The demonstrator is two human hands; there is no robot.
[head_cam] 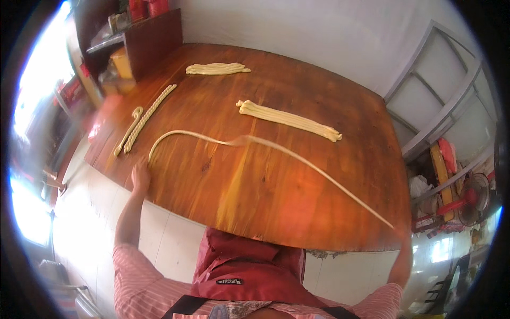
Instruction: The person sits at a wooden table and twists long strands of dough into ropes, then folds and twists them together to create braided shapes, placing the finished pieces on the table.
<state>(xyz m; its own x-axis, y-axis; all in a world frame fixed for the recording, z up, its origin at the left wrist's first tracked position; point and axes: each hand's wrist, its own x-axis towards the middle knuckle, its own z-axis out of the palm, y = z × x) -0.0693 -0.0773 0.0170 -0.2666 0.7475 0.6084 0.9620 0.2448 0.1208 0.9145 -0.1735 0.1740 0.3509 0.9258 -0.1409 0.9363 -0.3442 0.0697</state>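
A long thin dough rope (306, 161) curves across the wooden table (223, 187), its middle blurred. Its left end meets my left hand (141, 175) near the table's front left edge. At the far right edge my right hand (401, 233), blurred, is at the rope's other end; its fingers cannot be made out. Behind the rope lies a bundle of dough strands (291, 120) side by side. Another bundle (218, 69) rests near the back edge. On the left, a braided dough length (149, 119) lies beside a thinner dough piece with a curled end (129, 129).
A dark wooden shelf unit (153, 44) stands at the back left corner. White wall borders the table's back. On the right are a metal frame (430, 137) and a red fan (472, 199). Part of a person's arm (53, 181) shows at far left.
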